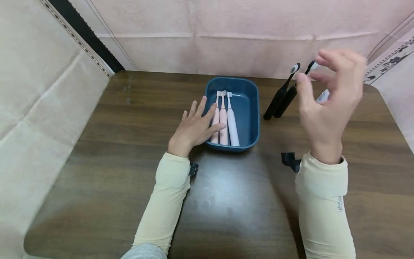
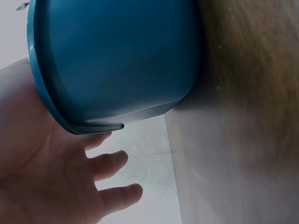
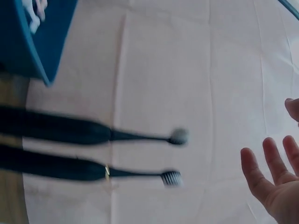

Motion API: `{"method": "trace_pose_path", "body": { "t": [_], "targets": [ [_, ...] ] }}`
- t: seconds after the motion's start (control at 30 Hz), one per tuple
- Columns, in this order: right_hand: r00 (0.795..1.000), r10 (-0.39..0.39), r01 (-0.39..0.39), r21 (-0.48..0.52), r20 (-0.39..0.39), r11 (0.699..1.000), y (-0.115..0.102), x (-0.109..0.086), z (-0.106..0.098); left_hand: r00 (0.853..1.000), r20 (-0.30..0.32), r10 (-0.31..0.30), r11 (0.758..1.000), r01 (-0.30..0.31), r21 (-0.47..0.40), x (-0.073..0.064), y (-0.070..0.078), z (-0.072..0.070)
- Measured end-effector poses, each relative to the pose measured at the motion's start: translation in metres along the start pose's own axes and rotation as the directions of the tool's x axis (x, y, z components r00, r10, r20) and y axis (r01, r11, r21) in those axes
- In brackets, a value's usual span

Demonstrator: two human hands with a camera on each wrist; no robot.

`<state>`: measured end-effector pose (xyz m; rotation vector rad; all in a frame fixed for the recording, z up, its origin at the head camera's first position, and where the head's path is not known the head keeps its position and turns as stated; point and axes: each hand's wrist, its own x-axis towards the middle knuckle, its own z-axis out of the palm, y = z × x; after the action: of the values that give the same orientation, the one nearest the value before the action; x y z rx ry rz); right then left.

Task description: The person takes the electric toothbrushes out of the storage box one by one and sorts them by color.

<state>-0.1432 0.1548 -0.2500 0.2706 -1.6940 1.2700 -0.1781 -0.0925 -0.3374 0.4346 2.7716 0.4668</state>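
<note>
A blue plastic bin (image 1: 246, 115) stands near the back of the table. Inside its left half lie two pink electric toothbrushes (image 1: 223, 124) and a white one (image 1: 232, 126), heads toward the back. My left hand (image 1: 195, 127) rests over the bin's left rim with its fingers spread; the left wrist view puts the palm against the rim. To the right of the bin stand two black electric toothbrushes (image 1: 277, 102), upright side by side. Just right of them my right hand (image 1: 334, 104) is raised in the air, fingers loosely bent and apart, holding nothing.
A small white and blue item (image 1: 323, 96) shows partly behind my right hand. The brown wooden table (image 1: 106, 172) has light cloth (image 1: 155, 54) hanging along its back edge and more cloth at both sides.
</note>
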Motion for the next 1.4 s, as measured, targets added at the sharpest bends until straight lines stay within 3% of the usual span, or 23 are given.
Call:
{"method": "trace_pose_path", "body": {
  "t": [0.07,0.13,0.23,0.3,0.4,0.57,0.67,0.73,1.0,1.1,1.2,1.4],
  "targets": [
    [0.995,-0.004,0.01,-0.062,0.104,0.998,0.003,-0.001,0.005,1.0,0.002,-0.002,1.0,0.002,0.0,0.0,0.0,0.0],
    [0.974,0.004,0.029,-0.143,0.228,0.989,0.007,-0.001,0.012,1.0,0.003,-0.006,1.0,0.006,0.0,0.0,0.0,0.0],
    [0.905,0.006,0.1,-0.226,0.425,0.969,0.014,-0.002,0.024,1.0,0.009,-0.015,1.0,0.015,0.0,0.0,-0.001,0.0],
    [0.839,0.043,0.123,-0.266,0.543,0.956,0.018,-0.003,0.034,1.0,0.011,-0.016,1.0,0.016,0.002,0.0,-0.002,-0.001],
    [0.72,0.135,0.115,-0.309,0.681,0.944,0.026,-0.007,0.05,1.0,0.015,-0.018,1.0,0.018,0.014,0.001,-0.003,-0.002],
    [0.525,0.32,0.056,-0.408,0.788,0.911,0.041,-0.013,0.071,1.0,0.022,-0.022,0.999,0.021,0.029,0.001,-0.004,-0.002],
    [0.434,0.398,0.035,-0.457,0.808,0.889,0.05,-0.017,0.078,1.0,0.02,-0.017,1.0,0.017,0.023,0.002,-0.004,-0.002],
    [0.387,0.422,0.041,-0.472,0.82,0.88,0.056,-0.019,0.082,1.0,0.018,-0.015,1.0,0.015,0.018,0.002,-0.003,-0.002],
    [0.23,0.484,0.106,-0.516,0.844,0.85,0.072,-0.027,0.093,1.0,0.019,-0.006,1.0,0.006,0.004,0.001,-0.003,-0.002],
    [0.185,0.514,0.124,-0.538,0.838,0.834,0.076,-0.029,0.093,1.0,0.017,-0.005,1.0,0.005,0.003,0.0,-0.003,-0.002],
    [0.161,0.536,0.126,-0.556,0.829,0.822,0.078,-0.032,0.093,1.0,0.015,-0.004,1.0,0.004,0.002,0.0,-0.002,-0.002],
    [0.151,0.548,0.13,-0.566,0.823,0.814,0.082,-0.039,0.094,1.0,0.014,-0.002,1.0,0.002,0.003,0.001,-0.001,-0.002]
  ]
}}
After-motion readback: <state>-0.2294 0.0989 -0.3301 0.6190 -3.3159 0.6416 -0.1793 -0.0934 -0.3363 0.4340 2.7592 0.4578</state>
